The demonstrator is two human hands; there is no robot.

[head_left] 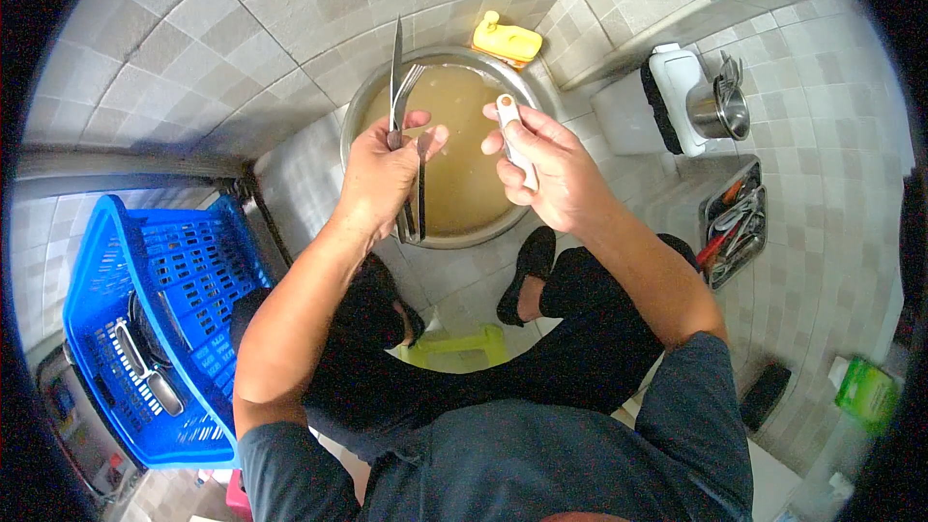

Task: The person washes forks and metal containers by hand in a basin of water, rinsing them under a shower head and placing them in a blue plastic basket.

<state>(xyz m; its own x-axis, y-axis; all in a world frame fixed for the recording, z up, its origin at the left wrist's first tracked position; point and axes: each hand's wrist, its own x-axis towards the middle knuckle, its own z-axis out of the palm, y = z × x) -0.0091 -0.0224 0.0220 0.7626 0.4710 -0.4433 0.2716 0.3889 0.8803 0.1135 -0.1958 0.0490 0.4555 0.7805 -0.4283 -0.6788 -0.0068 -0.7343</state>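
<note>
Over the left part of the basin, my left hand (382,169) is closed round several metal pieces of cutlery. A knife (397,63) points up from the grip, with a fork (410,77) beside it, tines up. Dark and silvery handles (421,208) stick out below the palm. My right hand (561,169) grips a short white utensil (517,145) with an orange-brown spot near its rounded top; its exact kind does not show. Beneath both hands a round metal basin (527,101) on the floor holds cloudy brownish water (464,169).
A yellow bottle (507,41) lies behind the basin. At left is a blue plastic basket (193,261) with some utensils. On the right are a metal pot (720,111), a white container (677,87) and a tray of cutlery (715,275). A green stool (454,350) shows below me.
</note>
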